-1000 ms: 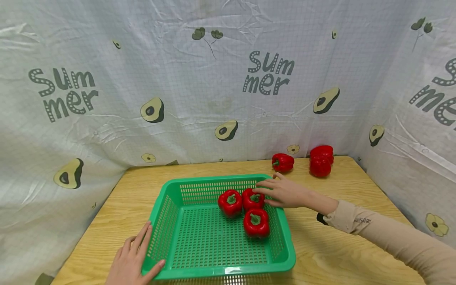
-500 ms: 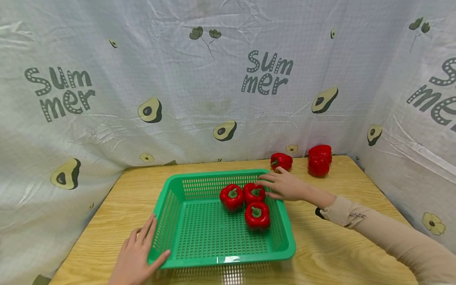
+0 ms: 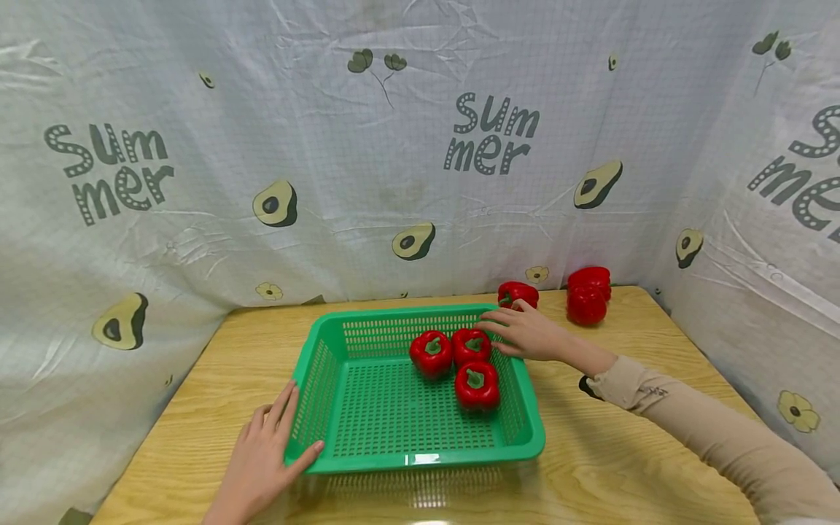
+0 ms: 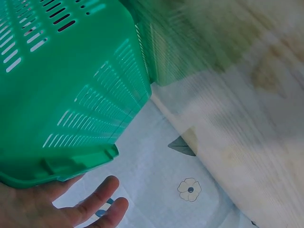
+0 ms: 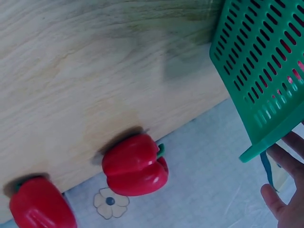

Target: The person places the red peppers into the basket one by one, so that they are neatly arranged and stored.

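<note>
A green plastic basket [image 3: 420, 461] with slotted sides stands before me in the head view. Three red bell peppers [image 3: 477, 390] sit grouped in its right part, green stems up. My left hand [image 3: 262, 445] is spread at the front left corner, fingers straight along the left rim and thumb over the front corner. In the left wrist view its fingers [image 4: 102, 197] extend past the rim. My right hand [image 3: 528, 334] rests on the rim at the back right corner, fingers loosely extended over it and one finger lifted.
Behind the right hand a red bell pepper [image 3: 515, 292] lies on its side near the wall. Two more red bell peppers [image 3: 586, 306] stand close together further right. A printed cloth [image 3: 367, 182] hangs behind and beside the wooden table [image 3: 197, 379].
The basket with its three peppers has moved away from me toward the back of the table. Both hands have moved along with it. The peppers outside stay put.
</note>
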`<state>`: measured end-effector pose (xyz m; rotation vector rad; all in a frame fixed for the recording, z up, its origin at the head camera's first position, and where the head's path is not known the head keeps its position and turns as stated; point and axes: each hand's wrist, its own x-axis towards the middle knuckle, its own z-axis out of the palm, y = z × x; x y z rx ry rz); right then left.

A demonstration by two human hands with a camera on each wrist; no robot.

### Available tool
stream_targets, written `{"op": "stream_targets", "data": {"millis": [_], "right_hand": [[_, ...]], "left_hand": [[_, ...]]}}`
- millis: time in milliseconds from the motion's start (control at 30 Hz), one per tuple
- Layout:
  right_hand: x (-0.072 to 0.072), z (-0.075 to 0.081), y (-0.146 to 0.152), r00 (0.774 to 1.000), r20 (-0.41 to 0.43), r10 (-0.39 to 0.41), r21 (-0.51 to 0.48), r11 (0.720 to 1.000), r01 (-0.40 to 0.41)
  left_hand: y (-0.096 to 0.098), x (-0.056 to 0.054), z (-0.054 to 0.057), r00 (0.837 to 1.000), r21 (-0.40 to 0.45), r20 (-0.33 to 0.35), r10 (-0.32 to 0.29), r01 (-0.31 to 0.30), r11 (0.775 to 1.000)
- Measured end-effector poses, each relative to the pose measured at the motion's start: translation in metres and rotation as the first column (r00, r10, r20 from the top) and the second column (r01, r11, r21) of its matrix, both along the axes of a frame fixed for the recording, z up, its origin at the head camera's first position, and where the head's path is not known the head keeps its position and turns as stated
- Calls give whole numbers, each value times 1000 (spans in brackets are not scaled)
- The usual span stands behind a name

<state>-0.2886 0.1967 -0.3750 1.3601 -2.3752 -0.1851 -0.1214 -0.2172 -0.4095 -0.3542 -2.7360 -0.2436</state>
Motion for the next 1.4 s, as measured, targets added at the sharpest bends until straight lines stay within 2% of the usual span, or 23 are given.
{"op": "stream_targets", "data": {"millis": [167, 533, 967, 1400], "right_hand": [[-1, -1, 0, 1000, 0, 23, -52, 998, -23], [-3, -4, 5, 1000, -4, 15, -101, 995, -15], [-7, 0, 25, 990, 108, -93, -181, 977, 112], [-33, -16, 55, 982, 26, -190, -243, 951, 190]], "left_hand": [[1, -2, -1, 1000, 10, 16, 7, -7, 1000], [1, -3, -2, 1000, 10, 22, 6, -6, 1000], [0, -2, -1, 999, 8, 33, 20, -20, 1000], [1, -1, -2, 1000, 12, 22, 14, -14, 1000]]}}
